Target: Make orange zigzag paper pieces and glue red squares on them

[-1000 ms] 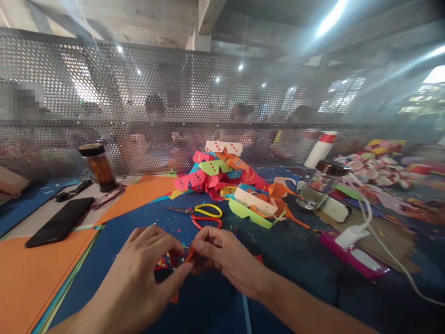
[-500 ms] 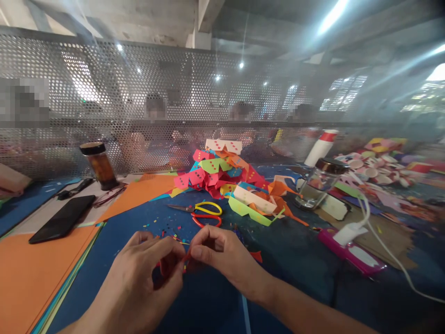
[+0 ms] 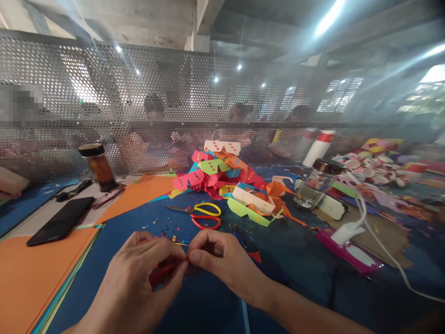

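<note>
My left hand (image 3: 139, 278) and my right hand (image 3: 222, 262) meet low in the middle, above the blue table (image 3: 299, 260). Both pinch a small piece of red paper (image 3: 162, 273) between thumb and fingers; most of it is hidden by my left fingers. Just beyond my hands lie scissors (image 3: 201, 214) with yellow and red handles. Behind the scissors rises a pile of folded coloured paper pieces (image 3: 222, 174) dotted with small squares.
Orange sheets (image 3: 31, 273) lie at the left with a black phone (image 3: 59, 221) and a dark-lidded jar (image 3: 98, 167). A glass jar (image 3: 314, 184), white bottle (image 3: 318, 147), pink phone (image 3: 347, 253) with white charger and cable lie right. A perforated metal screen (image 3: 156, 106) closes the back; people sit behind it.
My hands have drawn a little closer to me and pinched tighter on the red paper. The orange-red strip seen between the fingers a second ago is now mostly covered.
</note>
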Demonstrator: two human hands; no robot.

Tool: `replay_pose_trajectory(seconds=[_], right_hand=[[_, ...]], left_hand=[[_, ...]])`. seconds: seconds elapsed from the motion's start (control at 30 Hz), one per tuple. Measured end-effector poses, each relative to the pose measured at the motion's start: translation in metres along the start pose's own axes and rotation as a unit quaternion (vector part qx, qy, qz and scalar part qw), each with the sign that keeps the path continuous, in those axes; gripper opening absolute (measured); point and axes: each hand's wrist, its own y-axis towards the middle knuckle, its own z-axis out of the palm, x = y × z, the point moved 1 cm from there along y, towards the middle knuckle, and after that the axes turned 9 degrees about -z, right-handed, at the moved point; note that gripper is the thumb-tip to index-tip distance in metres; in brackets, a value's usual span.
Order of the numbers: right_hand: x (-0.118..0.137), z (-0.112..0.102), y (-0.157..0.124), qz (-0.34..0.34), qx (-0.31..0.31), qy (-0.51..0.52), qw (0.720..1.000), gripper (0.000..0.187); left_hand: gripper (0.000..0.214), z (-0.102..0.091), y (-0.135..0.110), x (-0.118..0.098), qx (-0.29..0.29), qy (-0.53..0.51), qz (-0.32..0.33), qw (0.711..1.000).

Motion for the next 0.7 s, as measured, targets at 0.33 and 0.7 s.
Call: replay_pose_trajectory(seconds=[0.33,0.7], right_hand=[[0.0018,0.0028,-0.0009,-0.002,0.006,-0.008,1.0,0.036],[0.0021,0.0043,-0.0022,-0.003,0.022,-0.007,1.0,0.044]], left_hand=[[0.012,-0.0042,0.0036,-0.0051,-0.003,0.012,0.025,1.0],[0.016,-0.003,0.0028,-0.0054,-0.003,0.007,0.051,0.999]])
